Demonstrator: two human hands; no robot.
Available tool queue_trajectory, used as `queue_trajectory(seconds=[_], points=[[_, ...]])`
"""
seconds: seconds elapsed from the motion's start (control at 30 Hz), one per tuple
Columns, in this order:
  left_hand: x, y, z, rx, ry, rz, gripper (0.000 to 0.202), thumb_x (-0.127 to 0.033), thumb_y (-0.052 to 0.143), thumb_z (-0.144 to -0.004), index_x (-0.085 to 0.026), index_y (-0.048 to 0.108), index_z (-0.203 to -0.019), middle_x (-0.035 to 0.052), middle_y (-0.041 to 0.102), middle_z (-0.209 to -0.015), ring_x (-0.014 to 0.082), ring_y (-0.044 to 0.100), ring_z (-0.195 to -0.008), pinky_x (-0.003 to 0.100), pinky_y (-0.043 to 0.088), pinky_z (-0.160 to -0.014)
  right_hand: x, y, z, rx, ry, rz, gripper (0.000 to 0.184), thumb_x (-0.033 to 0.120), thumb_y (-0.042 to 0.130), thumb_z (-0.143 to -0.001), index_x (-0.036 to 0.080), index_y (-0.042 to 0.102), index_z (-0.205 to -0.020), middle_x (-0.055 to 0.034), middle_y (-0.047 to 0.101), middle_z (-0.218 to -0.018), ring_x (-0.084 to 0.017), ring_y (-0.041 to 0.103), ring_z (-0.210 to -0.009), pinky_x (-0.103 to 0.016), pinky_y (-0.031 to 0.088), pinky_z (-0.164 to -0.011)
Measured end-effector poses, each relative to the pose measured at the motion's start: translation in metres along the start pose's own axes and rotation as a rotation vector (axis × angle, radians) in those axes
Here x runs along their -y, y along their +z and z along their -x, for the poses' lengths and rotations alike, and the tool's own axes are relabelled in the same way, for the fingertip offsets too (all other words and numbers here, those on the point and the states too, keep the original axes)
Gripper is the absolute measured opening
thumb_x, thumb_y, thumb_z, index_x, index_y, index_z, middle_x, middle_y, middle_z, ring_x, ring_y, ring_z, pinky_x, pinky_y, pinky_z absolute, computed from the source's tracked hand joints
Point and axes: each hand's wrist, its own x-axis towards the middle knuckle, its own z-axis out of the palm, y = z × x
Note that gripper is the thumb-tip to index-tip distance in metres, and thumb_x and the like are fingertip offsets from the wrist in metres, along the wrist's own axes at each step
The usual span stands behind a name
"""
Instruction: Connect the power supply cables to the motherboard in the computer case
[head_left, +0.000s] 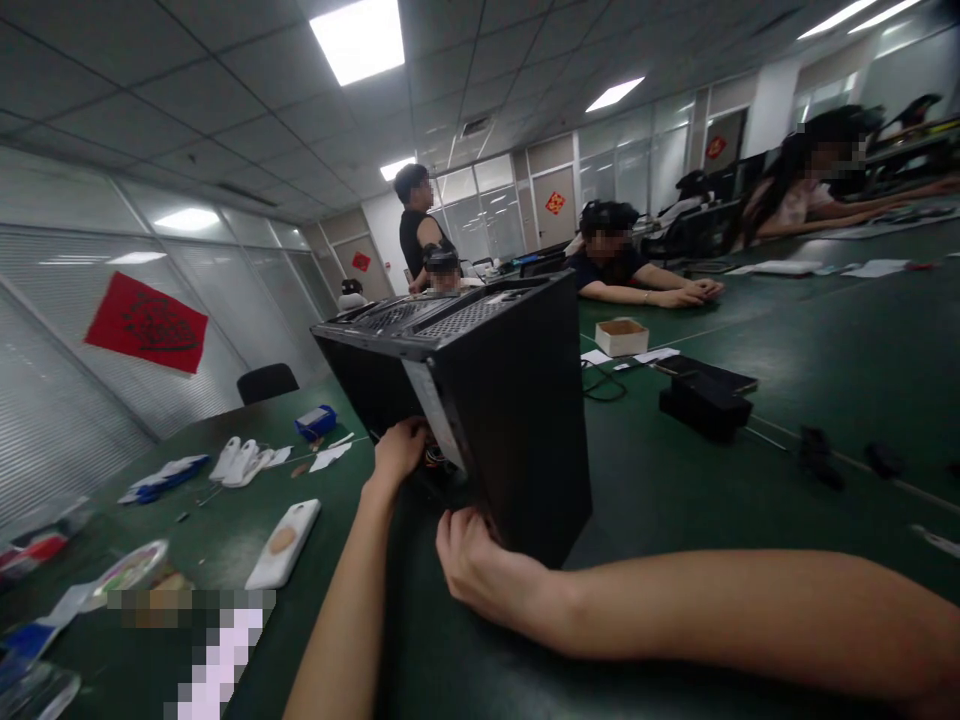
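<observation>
One black computer case [517, 430], standing on the green desk [660, 500] directly before us; whether it leans, the tilted view does not let us tell.

Two bare hands, ours, at its near side. Left hand [399, 450]: at the opening, beside thin cables [437, 456]; fingertips hidden, so we cannot tell whether they pinch anything. Right hand [481, 556]: fingers curled by the lower edge; clamped or merely resting, we cannot tell.

Hazards, in our judgement:
- Snagged cables: the left hand works close against them, and a hurried pull could strain a connector.
- Scraped fingers: bare skin lies near the case's metal edges.
- Tipping or sliding: the case is tall, and uneven pressure from our two hands could shift it.
- Missed contact: the dark interior hides what we touch.
- Knocked items: one white phone [294, 530] lies near our left forearm, exposed to a careless elbow.
</observation>
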Motion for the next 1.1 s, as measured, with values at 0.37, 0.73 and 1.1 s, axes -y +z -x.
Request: queue_trajectory(seconds=[0.37, 0.73, 1.1], points=[[-0.009, 0.011, 0.015, 0.065, 0.258, -0.265, 0.047, -0.028, 0.023, -0.102, -0.013, 0.065, -0.118, 0.0181, 0.072, -0.1, 0.028, 0.069, -0.095, 0.036, 0.046, -0.082, -0.085, 0.018, 0.067, 0.216, -0.075, -0.221, 0.043, 0.017, 0.038, -0.092, 0.005, 0.057, -0.129, -0.0097, 0.063, -0.072, -0.016, 0.05, -0.056, -0.031, 0.027, -0.053], [-0.072, 0.02, 0.061, -0.177, 0.18, -0.033, 0.067, -0.062, 0.023, -0.097, -0.019, 0.074, -0.095, 0.013, 0.074, -0.088, 0.0265, 0.069, -0.081, 0.032, 0.043, -0.069, -0.156, 0.1, 0.142, 0.28, 0.056, -0.379, 0.042, 0.044, 0.042, -0.098, 0.015, 0.071, -0.099, -0.0059, 0.066, -0.067, -0.013, 0.046, -0.056, -0.033, 0.021, -0.059], [-0.07, 0.035, 0.056, -0.296, 0.137, 0.019, 0.062, -0.053, 0.027, -0.098, -0.02, 0.078, -0.089, 0.0122, 0.075, -0.085, 0.0256, 0.069, -0.079, 0.032, 0.042, -0.071, -0.153, 0.097, 0.136, 0.123, 0.112, -0.362, 0.044, 0.036, 0.042, -0.099, 0.016, 0.063, -0.065, -0.0035, 0.06, -0.056, -0.012, 0.043, -0.052, -0.031, 0.018, -0.058]])
